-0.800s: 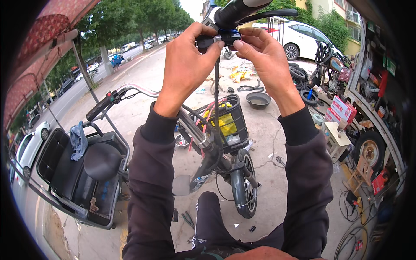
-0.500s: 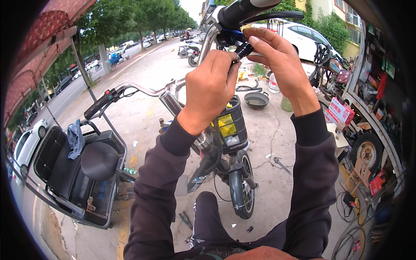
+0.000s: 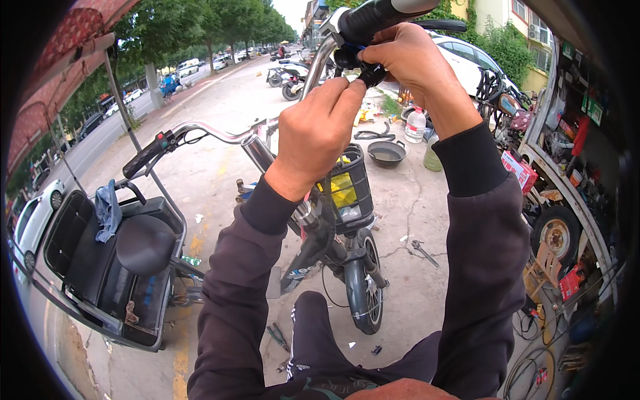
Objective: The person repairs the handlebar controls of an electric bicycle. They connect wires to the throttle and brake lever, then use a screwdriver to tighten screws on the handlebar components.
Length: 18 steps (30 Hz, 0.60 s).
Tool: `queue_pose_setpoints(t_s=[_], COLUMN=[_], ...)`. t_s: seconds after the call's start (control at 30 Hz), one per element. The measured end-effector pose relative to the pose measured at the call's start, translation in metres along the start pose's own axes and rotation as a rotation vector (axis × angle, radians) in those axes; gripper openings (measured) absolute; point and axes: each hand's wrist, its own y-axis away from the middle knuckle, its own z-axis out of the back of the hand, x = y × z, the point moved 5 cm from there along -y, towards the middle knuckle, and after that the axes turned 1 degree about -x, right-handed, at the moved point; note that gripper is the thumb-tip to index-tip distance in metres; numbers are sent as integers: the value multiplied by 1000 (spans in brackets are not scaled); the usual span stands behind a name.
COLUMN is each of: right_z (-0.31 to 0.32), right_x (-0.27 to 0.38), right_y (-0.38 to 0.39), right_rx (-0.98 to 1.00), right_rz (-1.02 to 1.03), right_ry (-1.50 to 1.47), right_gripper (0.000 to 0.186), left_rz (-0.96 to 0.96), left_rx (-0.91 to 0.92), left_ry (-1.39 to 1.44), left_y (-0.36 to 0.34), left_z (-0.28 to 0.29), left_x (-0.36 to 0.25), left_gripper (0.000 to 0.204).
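Observation:
A detached chrome handlebar [image 3: 315,67] with a black grip [image 3: 367,23] and brake lever [image 3: 440,25] is held up at the top of the view. Just under the grip is a small black fitting [image 3: 370,75]. My left hand [image 3: 320,133] is closed on this fitting from the lower left, fingertips mostly hidden. My right hand [image 3: 417,70] is curled around it from the right, thumb bent over it. Below them stands the bike's chrome tube [image 3: 260,153] on a dark frame, with a black basket [image 3: 357,203] and front wheel [image 3: 367,300].
A three-wheeler with black seats [image 3: 80,253] stands left under a red canopy. A pan [image 3: 387,157], water jug [image 3: 415,127], wrench [image 3: 425,253] and pliers [image 3: 279,337] lie on the pavement. A cluttered workshop with a tire [image 3: 557,237] is at right; parked vehicles are behind.
My left hand moved right and down, then rose slightly, turning its back to view. My right hand went higher and curled further over the fitting, which tilted from level to slanted.

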Motion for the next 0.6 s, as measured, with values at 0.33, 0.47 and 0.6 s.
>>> queue_pose_setpoints(t_s=[0.33,0.47,0.6], right_z=[7,6,1], right_x=[34,33,47], right_y=[9,14,25], right_rx=[-110,-206,-230], right_rz=[272,194,196], right_ry=[331,428,500], right_gripper=[41,38,34], left_rz=[-111,-100,-95], left_rx=[53,37,48], left_ry=[-97,-81,-85], left_y=[0,3,6], left_z=[2,-1,0], left_x=[1,2,3], left_gripper=[33,32,30])
